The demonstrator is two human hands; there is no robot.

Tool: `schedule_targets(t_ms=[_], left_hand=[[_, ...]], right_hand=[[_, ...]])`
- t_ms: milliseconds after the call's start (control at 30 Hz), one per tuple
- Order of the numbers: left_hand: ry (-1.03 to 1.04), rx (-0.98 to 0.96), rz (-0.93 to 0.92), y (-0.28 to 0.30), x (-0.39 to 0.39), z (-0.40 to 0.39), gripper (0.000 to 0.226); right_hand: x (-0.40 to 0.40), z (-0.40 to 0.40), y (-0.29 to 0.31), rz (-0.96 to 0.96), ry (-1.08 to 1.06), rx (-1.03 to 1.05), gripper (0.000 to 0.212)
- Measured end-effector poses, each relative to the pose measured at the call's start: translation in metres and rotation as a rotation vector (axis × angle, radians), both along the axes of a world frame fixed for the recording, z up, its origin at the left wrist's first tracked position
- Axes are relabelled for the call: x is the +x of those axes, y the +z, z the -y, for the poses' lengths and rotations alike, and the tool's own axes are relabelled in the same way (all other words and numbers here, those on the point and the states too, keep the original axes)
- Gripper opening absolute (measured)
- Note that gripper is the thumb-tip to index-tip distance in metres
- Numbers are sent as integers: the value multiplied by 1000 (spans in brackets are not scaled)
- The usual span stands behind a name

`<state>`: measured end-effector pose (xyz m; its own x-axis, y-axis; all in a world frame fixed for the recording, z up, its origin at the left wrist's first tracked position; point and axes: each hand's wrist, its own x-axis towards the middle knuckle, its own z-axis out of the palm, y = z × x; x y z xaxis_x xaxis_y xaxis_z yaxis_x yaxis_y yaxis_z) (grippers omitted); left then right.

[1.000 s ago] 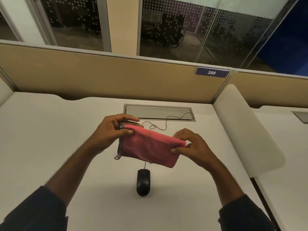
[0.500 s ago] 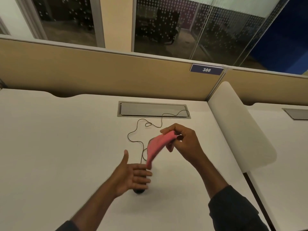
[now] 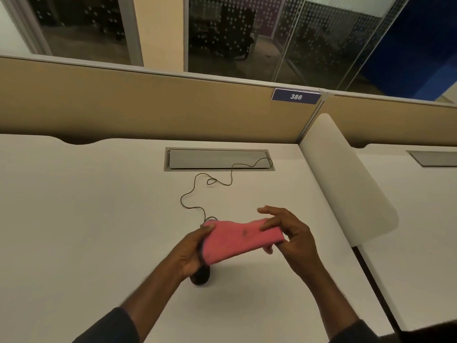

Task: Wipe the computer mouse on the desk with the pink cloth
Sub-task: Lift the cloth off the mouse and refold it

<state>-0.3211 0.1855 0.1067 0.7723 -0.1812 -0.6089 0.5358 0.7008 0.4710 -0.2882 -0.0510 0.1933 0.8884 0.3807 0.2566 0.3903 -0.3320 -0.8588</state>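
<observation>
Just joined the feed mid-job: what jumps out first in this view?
The pink cloth, held between the left hand and the right hand above the desk. Under it, the black mouse peeks out, its cable snaking back to the desk's grey hatch.

Half a second ago only our right hand pinched the cloth, which hung down from it, while our left hand lay open over the mouse. Now our left hand has risen and grips the cloth's left end, and the cloth stretches flat between both hands, above the mouse.
</observation>
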Motion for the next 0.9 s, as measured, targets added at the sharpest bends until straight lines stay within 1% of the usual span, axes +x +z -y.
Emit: schedule_targets(t_ms=[67, 100, 200, 267, 300, 333, 367, 400, 433, 467, 533, 567, 600, 667, 700, 767, 833, 867, 900], left_hand=[[23, 64, 10, 13, 3, -6, 49], [28, 97, 29, 20, 4, -9, 51], [36, 154, 103, 37, 7, -20, 72], [17, 175, 152, 44, 8, -25, 75], [-4, 195, 189, 49, 9, -26, 73], [-29, 242, 243, 54, 10, -27, 71], [-56, 327, 306, 59, 12, -26, 69], [-82, 451, 363, 63, 14, -24, 66], [-114, 604, 407, 68, 15, -21, 60], [-158, 770, 446, 72, 15, -17, 53], [-277, 1052, 530, 77, 12, -6, 37], [-324, 1142, 577, 79, 9, 0, 31], [-343, 1200, 630, 80, 7, 6, 30], [-327, 1274, 746, 81, 2, 15, 34], [-342, 1318, 805, 81, -1, 19, 37], [-454, 1408, 875, 78, -7, 22, 43], [-577, 1396, 846, 70, -13, 23, 47], [-567, 1359, 837, 65, -15, 23, 48], [-494, 1311, 837, 61, -16, 23, 47]], right_hand=[[-5, 11, -10, -41, -8, -9, 43], [-8, 17, -15, -92, -4, -15, 43], [-15, 30, -32, -330, 7, 36, 52], [-18, 28, -40, -460, -71, 168, 50], [-19, 22, -43, -499, -151, 231, 45], [-20, 14, -45, -496, -252, 255, 39], [-21, 3, -46, -444, -357, 237, 32], [-22, -9, -45, -389, -434, 218, 26], [-24, -22, -41, -351, -467, 224, 24], [-26, -35, -36, -327, -445, 249, 22], [-30, -56, -22, -357, -296, 304, 16], [-32, -64, -16, -404, -214, 331, 17], [-32, -70, -12, -459, -150, 353, 25], [-29, -80, -6, -573, -99, 399, 35], [-27, -84, -5, -623, -116, 427, 35], [-21, -87, -4, -713, -220, 490, 33], [-14, -85, -6, -795, -336, 545, 28], [-11, -84, -7, -822, -376, 559, 24], [-8, -82, -8, -841, -402, 571, 22]])
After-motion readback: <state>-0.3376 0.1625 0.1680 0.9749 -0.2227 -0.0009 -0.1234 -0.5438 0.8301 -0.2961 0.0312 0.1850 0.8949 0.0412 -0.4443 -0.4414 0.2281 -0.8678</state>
